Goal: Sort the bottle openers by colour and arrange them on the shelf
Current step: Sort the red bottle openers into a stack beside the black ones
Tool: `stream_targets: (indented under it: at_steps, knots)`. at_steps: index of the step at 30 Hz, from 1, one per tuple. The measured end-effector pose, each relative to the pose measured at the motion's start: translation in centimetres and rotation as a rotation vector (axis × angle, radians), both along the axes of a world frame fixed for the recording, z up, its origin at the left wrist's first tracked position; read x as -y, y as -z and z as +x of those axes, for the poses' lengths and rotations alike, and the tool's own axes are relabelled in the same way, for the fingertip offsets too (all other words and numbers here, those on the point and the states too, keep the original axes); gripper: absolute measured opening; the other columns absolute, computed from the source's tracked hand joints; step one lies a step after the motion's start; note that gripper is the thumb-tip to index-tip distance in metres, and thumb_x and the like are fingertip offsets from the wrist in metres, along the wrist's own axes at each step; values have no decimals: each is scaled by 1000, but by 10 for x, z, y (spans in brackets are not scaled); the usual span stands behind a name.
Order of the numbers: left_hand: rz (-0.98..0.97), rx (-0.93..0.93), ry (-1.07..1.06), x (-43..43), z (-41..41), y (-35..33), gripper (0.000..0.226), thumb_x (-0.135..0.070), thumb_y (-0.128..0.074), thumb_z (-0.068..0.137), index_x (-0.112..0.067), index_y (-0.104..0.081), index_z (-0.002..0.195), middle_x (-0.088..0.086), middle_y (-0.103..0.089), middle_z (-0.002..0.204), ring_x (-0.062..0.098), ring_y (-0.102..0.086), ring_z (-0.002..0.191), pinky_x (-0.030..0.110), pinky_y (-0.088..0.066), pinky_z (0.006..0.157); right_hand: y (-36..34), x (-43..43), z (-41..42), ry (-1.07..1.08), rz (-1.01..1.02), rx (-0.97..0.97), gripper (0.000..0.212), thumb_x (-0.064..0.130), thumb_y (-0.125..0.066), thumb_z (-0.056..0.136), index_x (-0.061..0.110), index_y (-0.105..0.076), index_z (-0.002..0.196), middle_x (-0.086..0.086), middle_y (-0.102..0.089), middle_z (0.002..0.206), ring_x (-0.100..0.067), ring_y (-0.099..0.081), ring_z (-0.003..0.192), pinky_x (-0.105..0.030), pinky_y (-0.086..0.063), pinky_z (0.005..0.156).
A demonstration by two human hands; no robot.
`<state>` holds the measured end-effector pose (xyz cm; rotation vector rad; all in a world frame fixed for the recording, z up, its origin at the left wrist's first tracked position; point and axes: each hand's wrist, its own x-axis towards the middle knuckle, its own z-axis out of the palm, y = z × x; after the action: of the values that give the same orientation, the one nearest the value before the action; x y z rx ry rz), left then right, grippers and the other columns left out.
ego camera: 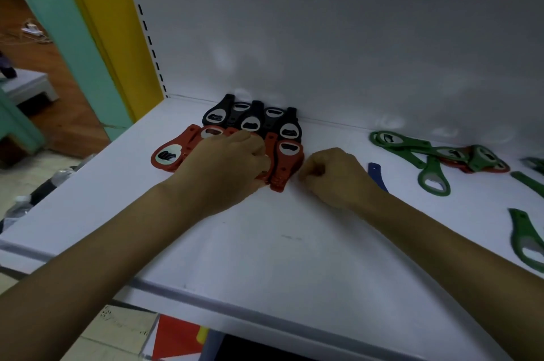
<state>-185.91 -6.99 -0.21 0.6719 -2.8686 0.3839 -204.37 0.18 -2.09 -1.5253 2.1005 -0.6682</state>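
Head view. Black openers lay in a row against the back edge of the shelf, towards its left end. Red openers sat just in front, touching them. Left hand lay over the red row, fingers curled round one piece. Right hand sat just beside the row's right end, fingers curled in; contents not discernible. Green openers lay loose towards the right end.

Judgement: light, flat, stiff plastic, likely to slide. Pinch at the narrow handle end.

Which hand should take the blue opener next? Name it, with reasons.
Right. The right hand lies beside the blue opener, apparently holding nothing; the left hand is farther off, on the red openers.
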Motion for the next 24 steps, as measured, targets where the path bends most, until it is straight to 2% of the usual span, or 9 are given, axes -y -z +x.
stream_targets:
  at_steps: [3, 6, 9, 11, 13, 15, 18, 21, 24]
  knots:
    - [-59, -93, 37, -3, 3, 3, 21, -26, -75, 75, -9, -72, 89, 7, -67, 87, 26, -62, 75, 34, -50, 60, 6, -4, 6, -168, -90, -62, 19, 6, -62, 86, 19, -75, 84, 24, -54, 73, 3, -51, 67, -25, -49, 77]
    - [-59, -92, 31, -4, -1, 5, 37, -35, -82, 66, -9, -69, 89, 9, -66, 87, 27, -63, 76, 36, -50, 61, 10, -3, 7, -183, -139, -90, 22, 4, -60, 84, 20, -75, 82, 24, -50, 70, 2, -48, 64, -27, -48, 73]
    - [-58, -129, 34, -6, -6, 5, 45, -38, -82, 64, -7, -66, 94, 10, -65, 89, 28, -63, 77, 36, -52, 62, 11, 0, 0, -41, -256, -98, 18, 6, -56, 85, 20, -68, 84, 8, -62, 85, -7, -51, 69, -26, -45, 69]
    - [-49, -143, 42, -5, -10, 5, 47, -37, -78, 69, -7, -65, 102, 11, -66, 97, 29, -63, 84, 40, -54, 68, 10, 5, -7, 75, -311, -68, 15, 6, -54, 87, 17, -61, 94, -1, -61, 100, -11, -52, 81, -25, -40, 70]
    - [-58, -133, 56, -3, -12, 6, 46, -36, -76, 72, -8, -65, 107, 11, -66, 102, 30, -63, 89, 43, -54, 73, 10, 13, -13, 110, -248, -3, 24, 7, -52, 90, 12, -58, 113, -4, -60, 113, -11, -51, 94, -20, -36, 75]
    - [-68, -113, 57, -2, -13, 7, 45, -35, -77, 71, -9, -67, 106, 11, -66, 101, 30, -63, 89, 42, -53, 76, 11, 20, -17, 103, -175, 32, 30, 11, -51, 91, 11, -56, 121, -5, -61, 118, -13, -53, 100, -19, -36, 79]
    - [-56, -115, 48, -2, -13, 8, 44, -33, -77, 71, -8, -67, 105, 11, -67, 101, 30, -63, 89, 42, -52, 77, 12, 27, -14, 97, -185, 78, 29, 14, -59, 86, 14, -59, 115, 1, -63, 101, -10, -55, 87, -20, -40, 71]
    - [-44, -121, 38, -4, -14, 11, 39, -31, -72, 75, -8, -66, 107, 12, -66, 102, 30, -62, 91, 45, -51, 78, 15, 30, -9, 55, -190, 37, 31, 17, -66, 81, 16, -56, 111, 16, -54, 79, 1, -49, 70, -12, -38, 59]
    - [-45, -124, 43, -4, -15, 13, 36, -29, -71, 76, -8, -67, 105, 11, -67, 101, 31, -62, 92, 45, -51, 78, 15, 30, -9, 26, -190, 25, 34, 16, -67, 81, 15, -55, 112, 16, -53, 78, 4, -48, 68, -6, -39, 56]
